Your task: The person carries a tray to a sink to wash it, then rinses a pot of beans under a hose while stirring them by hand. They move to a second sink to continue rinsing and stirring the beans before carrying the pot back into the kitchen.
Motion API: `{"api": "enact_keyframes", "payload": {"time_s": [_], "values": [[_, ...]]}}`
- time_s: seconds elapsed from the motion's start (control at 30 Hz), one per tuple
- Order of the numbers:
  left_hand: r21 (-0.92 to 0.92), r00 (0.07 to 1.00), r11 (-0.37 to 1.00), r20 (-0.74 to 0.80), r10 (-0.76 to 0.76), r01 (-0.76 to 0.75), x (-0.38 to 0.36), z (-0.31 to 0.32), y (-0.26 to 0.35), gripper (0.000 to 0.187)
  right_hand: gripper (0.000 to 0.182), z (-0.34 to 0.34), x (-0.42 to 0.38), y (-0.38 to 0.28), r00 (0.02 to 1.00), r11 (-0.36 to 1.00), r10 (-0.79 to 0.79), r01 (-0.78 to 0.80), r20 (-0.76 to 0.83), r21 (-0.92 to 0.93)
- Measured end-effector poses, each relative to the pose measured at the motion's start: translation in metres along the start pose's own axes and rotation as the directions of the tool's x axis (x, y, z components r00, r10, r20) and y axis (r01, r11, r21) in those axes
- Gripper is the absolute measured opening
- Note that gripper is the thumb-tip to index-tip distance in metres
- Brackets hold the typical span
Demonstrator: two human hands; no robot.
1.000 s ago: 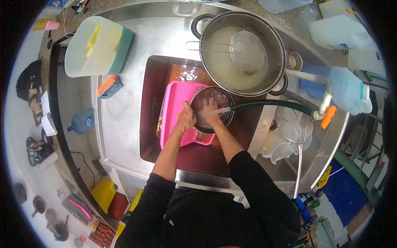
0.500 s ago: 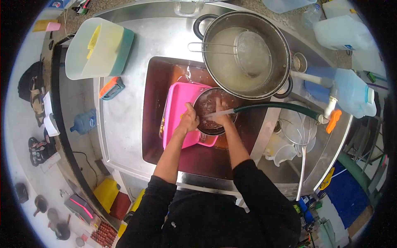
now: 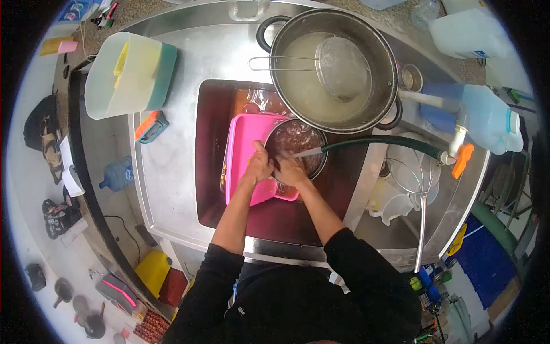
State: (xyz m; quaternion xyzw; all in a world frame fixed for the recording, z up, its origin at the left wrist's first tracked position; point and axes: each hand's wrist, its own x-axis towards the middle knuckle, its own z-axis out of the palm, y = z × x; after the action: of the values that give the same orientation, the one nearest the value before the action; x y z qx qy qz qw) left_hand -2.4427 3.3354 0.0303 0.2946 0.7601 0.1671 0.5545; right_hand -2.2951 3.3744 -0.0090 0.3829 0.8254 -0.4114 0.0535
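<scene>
A round metal pot of churning brownish water sits in the sink, partly over a pink plastic tray. At the pot's left rim, my left hand is closed round the edge with its thumb up. My right hand reaches over the near side of the pot, its fingers blurred and partly under the water. A dark green hose with a clear end runs water into the pot from the right.
Behind the pot stands a large two-handled pot with cloudy liquid and a strainer. A translucent bin and an orange-grey brush sit on the left counter. To the right lie a whisk and a white jug.
My right hand has moved from the pot's middle toward its near left side, close to my left hand. My left hand stays at the rim. The view has shifted slightly.
</scene>
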Motion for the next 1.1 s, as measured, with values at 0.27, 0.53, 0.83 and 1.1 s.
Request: {"api": "enact_keyframes", "payload": {"time_s": [0.27,0.53,0.83,1.1], "values": [[0.054,1.0,0.998,-0.017,0.016,-0.015,-0.007,-0.003,0.012,0.039,0.03,0.013,-0.01,0.044,0.859,0.513,0.494,-0.159,-0.138,0.844],[0.108,0.991,0.988,-0.071,0.115,-0.107,0.008,0.006,-0.015,0.042,0.037,-0.009,0.021,0.012,0.7,-0.437,0.653,0.038,0.288,0.899],[0.253,0.964,0.95,-0.142,0.226,-0.185,0.01,0.008,-0.017,0.047,0.047,-0.044,-0.029,0.014,0.426,0.715,0.609,-0.66,-0.669,0.23],[0.323,0.956,0.934,-0.191,0.223,-0.154,0.001,0.003,-0.028,0.051,0.049,-0.037,-0.043,0.056,0.656,0.67,0.736,-0.67,-0.168,0.32]]}}
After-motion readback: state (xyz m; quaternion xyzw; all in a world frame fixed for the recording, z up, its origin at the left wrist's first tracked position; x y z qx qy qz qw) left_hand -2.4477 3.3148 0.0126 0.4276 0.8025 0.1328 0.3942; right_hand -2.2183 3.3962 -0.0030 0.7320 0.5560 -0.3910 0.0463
